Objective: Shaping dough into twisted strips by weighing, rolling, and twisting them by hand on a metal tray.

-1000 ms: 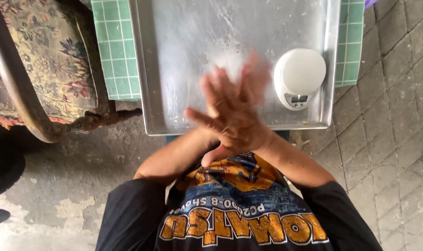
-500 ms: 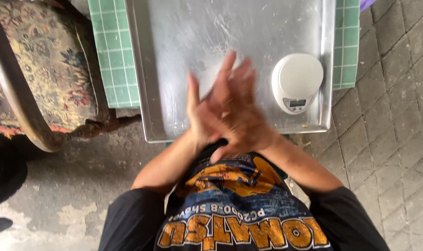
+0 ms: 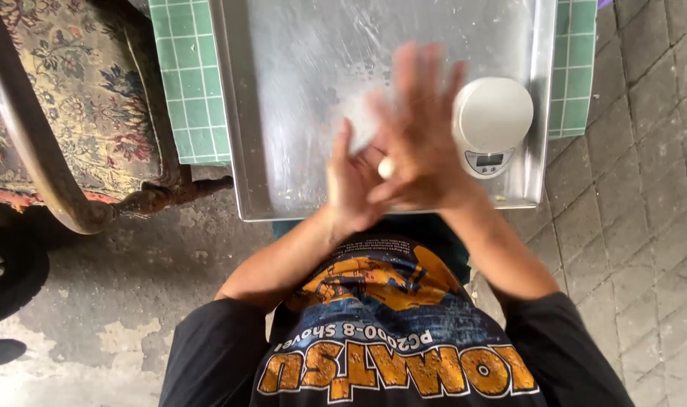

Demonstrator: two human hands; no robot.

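Observation:
My left hand point(image 3: 349, 190) and my right hand point(image 3: 426, 139) are pressed palm to palm above the near edge of a metal tray point(image 3: 242, 136). A small pale ball of dough point(image 3: 386, 167) shows between the palms. My right hand lies on top, its fingers spread, pointing away and blurred by motion. My left hand is underneath with its thumb up. A round white kitchen scale point(image 3: 494, 120) stands on the tray just right of my hands.
The tray rests on a green checked cloth point(image 3: 189, 83). A chair with floral upholstery and a curved wooden arm point(image 3: 49, 128) stands at the left. Grey paving stones point(image 3: 645, 151) lie to the right and worn concrete point(image 3: 117, 301) to the lower left.
My hands have kept rubbing against each other. The right hand has slid forward over the left, and the small dough ball now shows between them.

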